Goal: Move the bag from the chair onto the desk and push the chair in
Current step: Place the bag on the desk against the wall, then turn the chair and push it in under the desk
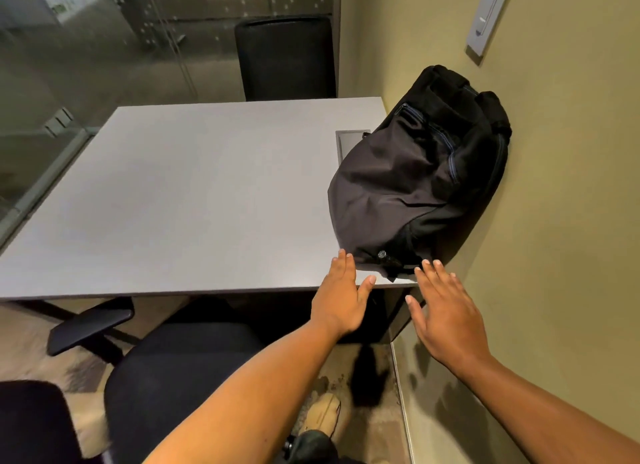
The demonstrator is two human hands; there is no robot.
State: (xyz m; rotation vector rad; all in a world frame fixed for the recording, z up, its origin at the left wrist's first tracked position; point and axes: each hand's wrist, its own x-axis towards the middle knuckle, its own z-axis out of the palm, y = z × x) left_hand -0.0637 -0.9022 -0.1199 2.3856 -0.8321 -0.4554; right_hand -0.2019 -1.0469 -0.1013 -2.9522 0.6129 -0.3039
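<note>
A black backpack (419, 172) lies on the right side of the grey desk (194, 200), leaning against the wall. My left hand (341, 297) hovers flat at the desk's front edge, fingertips just touching the bag's bottom corner, holding nothing. Just short of the bag's lower right corner, my right hand (446, 311) is spread with fingers apart and empty. The black office chair (180, 377) stands in front of the desk, below my left arm, its seat bare and its armrest (90, 328) partly under the desk edge.
A second black chair (285, 58) stands behind the desk's far edge. A glass partition (86, 65) runs along the left. The yellow wall (554, 221) is close on the right, carrying a grey wall plate (488, 16). My shoe (322, 417) is on the floor.
</note>
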